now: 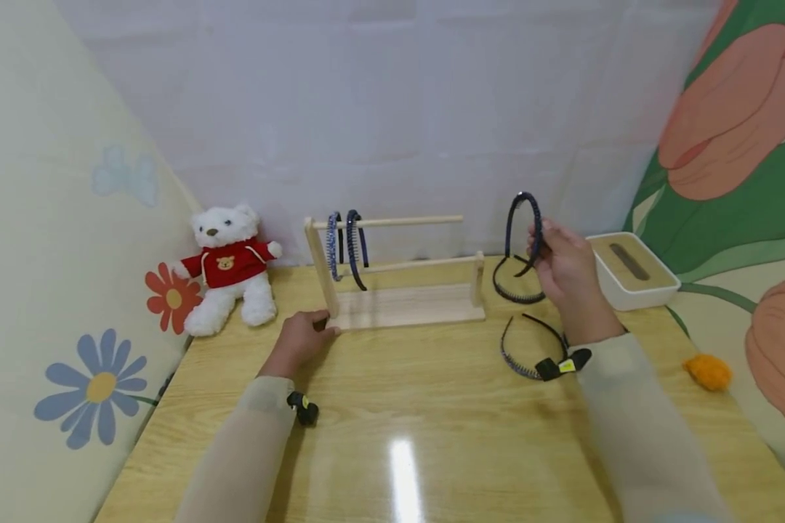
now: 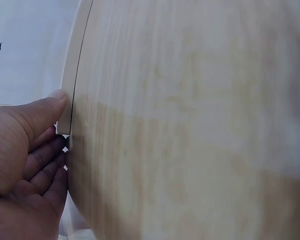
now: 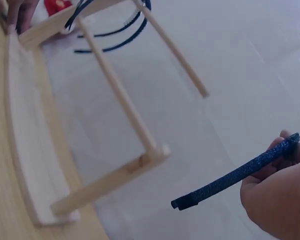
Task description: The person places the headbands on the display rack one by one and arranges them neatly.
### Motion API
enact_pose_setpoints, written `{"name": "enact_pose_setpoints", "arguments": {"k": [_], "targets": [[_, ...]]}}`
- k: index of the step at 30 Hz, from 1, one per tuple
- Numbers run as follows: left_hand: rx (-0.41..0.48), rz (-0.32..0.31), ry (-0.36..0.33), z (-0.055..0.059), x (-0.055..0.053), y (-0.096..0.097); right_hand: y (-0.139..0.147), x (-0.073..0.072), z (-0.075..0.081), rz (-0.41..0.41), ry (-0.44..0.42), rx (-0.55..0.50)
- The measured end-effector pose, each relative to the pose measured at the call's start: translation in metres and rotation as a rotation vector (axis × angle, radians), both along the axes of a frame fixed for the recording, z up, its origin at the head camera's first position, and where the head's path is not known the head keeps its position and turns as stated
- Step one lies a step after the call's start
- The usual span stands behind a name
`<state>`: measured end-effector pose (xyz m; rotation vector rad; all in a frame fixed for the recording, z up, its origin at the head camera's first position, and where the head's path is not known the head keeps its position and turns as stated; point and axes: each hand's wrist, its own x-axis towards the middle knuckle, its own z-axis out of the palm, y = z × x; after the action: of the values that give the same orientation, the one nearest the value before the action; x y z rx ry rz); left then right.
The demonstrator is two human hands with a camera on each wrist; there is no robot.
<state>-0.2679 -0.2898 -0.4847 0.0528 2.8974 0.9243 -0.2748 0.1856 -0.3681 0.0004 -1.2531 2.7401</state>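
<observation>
My right hand (image 1: 565, 272) pinches a dark blue toothed headband (image 1: 536, 218) by its side, held up to the right of a wooden rack (image 1: 399, 308). In the right wrist view, the headband (image 3: 230, 175) appears edge-on, clear of the rack's free bar end. My left hand (image 1: 303, 338) grips the left end of the rack's base, its thumb (image 2: 45, 112) on the board's edge. From the upper bar hang a glittery blue headband (image 1: 331, 247) and a dark navy headband (image 1: 352, 250). Two more lie on the table: a dark headband (image 1: 520, 298) and a greyish headband (image 1: 520, 369) beneath my right wrist.
A white teddy bear (image 1: 229, 265) in a red sweater sits at the back left. White box (image 1: 634, 296) with a slotted wooden lid stands at the back right. An orange fuzzy thing (image 1: 708, 372) lies by the right wall. White cloth (image 1: 392, 109) covers the back.
</observation>
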Motion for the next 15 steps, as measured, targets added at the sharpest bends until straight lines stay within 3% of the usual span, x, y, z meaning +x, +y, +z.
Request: {"name": "enact_pose_setpoints", "arguments": {"k": [9,15], "targets": [[0.011,-0.001,-0.001,-0.002,0.001,0.000,-0.041,-0.011,0.033,-0.002,0.019,-0.033],[-0.001,0.006,-0.009,0.000,0.002,-0.001,-0.064,-0.021,0.025,0.039,-0.040,-0.026]]}}
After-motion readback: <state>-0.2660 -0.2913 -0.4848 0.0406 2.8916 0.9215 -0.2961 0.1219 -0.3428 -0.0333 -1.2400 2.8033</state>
